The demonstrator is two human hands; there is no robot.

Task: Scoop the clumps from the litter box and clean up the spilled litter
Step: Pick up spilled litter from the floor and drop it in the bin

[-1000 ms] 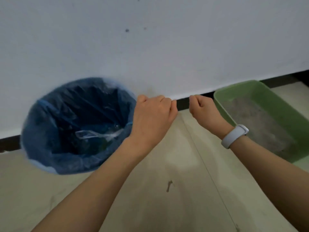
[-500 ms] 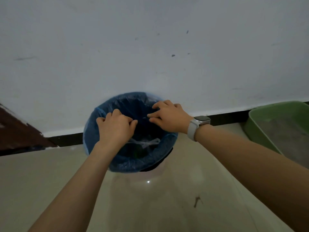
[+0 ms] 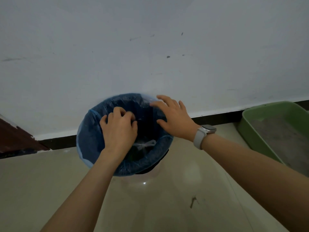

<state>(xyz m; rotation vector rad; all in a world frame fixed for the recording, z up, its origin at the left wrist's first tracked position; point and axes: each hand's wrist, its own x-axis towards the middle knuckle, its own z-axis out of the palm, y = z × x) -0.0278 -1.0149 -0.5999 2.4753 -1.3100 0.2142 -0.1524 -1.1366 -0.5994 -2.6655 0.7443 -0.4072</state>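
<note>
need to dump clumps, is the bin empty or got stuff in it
Not empty: a clear plastic piece and something green lie inside the blue-lined bin.

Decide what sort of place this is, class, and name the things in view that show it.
Probably a corner of a home, by a wall: a green plastic litter box holding grey litter, a round bin lined with a blue plastic bag, and a glossy beige tiled floor.

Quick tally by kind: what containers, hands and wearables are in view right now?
Bins lined with a blue bag: 1
Green litter boxes: 1
Hands: 2, left hand and right hand
White smartwatches: 1
Total: 5
</note>
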